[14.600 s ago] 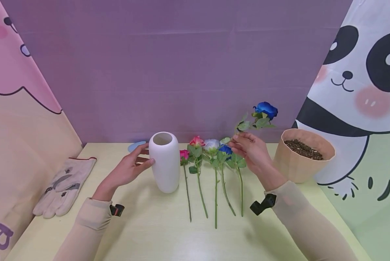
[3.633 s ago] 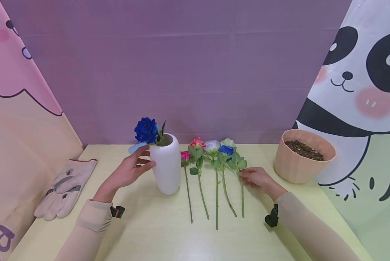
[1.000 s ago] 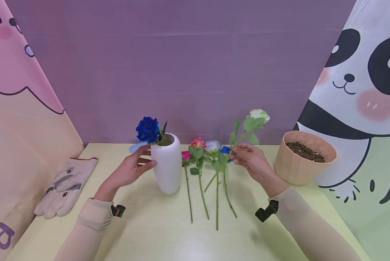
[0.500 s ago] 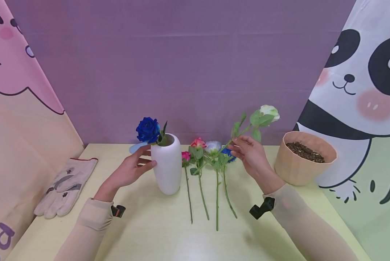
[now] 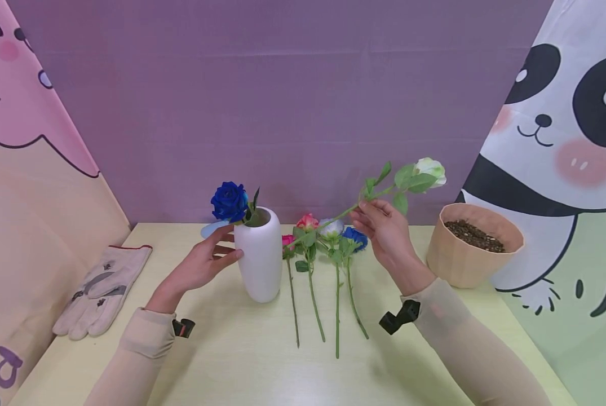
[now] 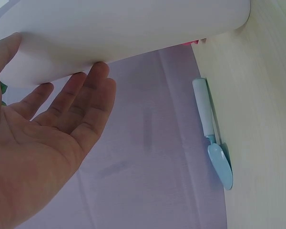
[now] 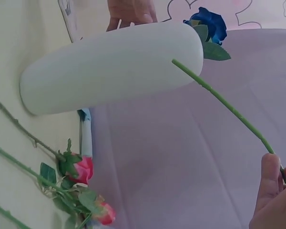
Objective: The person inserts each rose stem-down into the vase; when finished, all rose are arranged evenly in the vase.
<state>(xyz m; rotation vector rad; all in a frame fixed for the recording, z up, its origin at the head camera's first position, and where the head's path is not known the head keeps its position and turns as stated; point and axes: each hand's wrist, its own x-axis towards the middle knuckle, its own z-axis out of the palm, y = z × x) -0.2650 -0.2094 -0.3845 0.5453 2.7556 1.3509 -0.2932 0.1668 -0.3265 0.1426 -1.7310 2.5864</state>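
My left hand point(image 5: 198, 265) holds the upright white vase point(image 5: 259, 265), thumb on the near side and fingers behind. In the left wrist view the fingertips touch the vase wall point(image 6: 133, 28). A blue rose point(image 5: 229, 201) stands in the vase, its bloom leaning out over the left rim. My right hand point(image 5: 388, 234) pinches a white rose point(image 5: 430, 172) by its stem above the table. The bloom points up and right; the stem slants down left. In the right wrist view the bare stem end point(image 7: 181, 67) overlaps the vase near its mouth.
On the table lie a pink rose point(image 5: 288, 241), a coral rose point(image 5: 308, 221), a pale lilac rose point(image 5: 331, 228) and another blue rose point(image 5: 355, 239). A soil-filled peach pot point(image 5: 455, 265) stands right, gloves point(image 5: 105, 293) lie left. A light-blue trowel point(image 6: 205, 109) lies behind the vase.
Earlier my right hand held a blue rose, which then went into the vase. It since took the white rose off the table, raised it and tilted its stem end toward the vase. Left hand unchanged.
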